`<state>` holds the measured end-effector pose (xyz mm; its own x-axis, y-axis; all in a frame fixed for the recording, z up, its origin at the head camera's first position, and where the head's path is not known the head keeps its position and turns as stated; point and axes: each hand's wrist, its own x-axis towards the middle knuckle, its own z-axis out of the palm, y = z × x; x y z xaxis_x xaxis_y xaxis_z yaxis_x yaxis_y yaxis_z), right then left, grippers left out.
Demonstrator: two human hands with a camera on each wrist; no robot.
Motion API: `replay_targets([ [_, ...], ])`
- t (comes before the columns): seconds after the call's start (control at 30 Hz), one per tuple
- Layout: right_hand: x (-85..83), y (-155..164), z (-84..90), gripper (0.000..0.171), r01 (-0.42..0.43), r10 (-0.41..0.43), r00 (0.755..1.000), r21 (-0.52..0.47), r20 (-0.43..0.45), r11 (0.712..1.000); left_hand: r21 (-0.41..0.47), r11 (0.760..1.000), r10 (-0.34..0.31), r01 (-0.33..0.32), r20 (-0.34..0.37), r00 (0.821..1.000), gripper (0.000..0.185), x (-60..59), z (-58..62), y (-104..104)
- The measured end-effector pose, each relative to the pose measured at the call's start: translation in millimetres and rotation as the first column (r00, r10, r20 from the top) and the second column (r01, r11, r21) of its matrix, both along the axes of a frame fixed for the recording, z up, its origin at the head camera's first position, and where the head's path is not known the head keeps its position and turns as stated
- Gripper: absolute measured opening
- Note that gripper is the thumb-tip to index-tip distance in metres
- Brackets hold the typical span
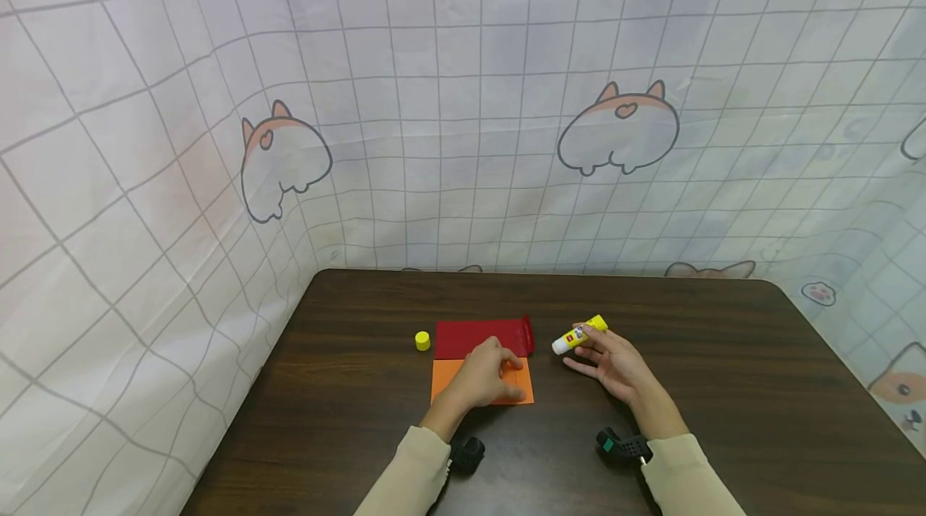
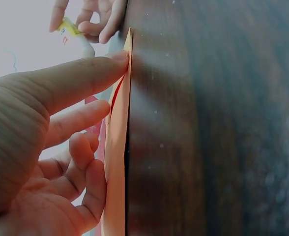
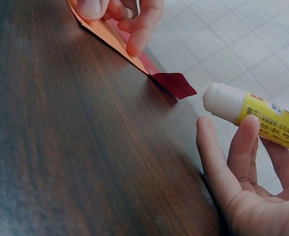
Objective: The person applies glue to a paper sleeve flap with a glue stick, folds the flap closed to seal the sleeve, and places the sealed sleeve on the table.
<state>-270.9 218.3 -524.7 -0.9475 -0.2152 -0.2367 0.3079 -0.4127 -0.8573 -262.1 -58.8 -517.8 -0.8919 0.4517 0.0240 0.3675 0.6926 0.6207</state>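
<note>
My left hand [image 1: 483, 372] lies over an orange paper piece [image 1: 447, 375], its thumb and fingertips pressing on it. In the left wrist view the thumb [image 2: 80, 81] reaches the paper's edge, where a thin strip of red shows. Along the far side of the orange piece is a dark red paper [image 1: 473, 337], with a narrow flap [image 3: 175, 84] raised at its right end. To the right, my right hand [image 1: 611, 363] holds an uncapped glue stick [image 3: 270, 119] between thumb and fingers above the table, its white end pointing left toward the papers.
A yellow cap [image 1: 423, 341] stands on the dark wooden table [image 1: 347, 411] just left of the red paper. Behind the table hangs a white grid-patterned cloth [image 1: 463, 138] with cartoon animal prints. Black wrist cameras [image 1: 469, 456] are strapped to both wrists.
</note>
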Motion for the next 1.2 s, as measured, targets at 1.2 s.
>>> replay_targets([
  [1.2,-0.4,0.5,-1.7,0.030,-0.012,0.012,1.000,0.005,-0.022,1.000,-0.039,0.999,-0.010,0.011,0.018,1.000,0.052,1.1,1.7,3.1],
])
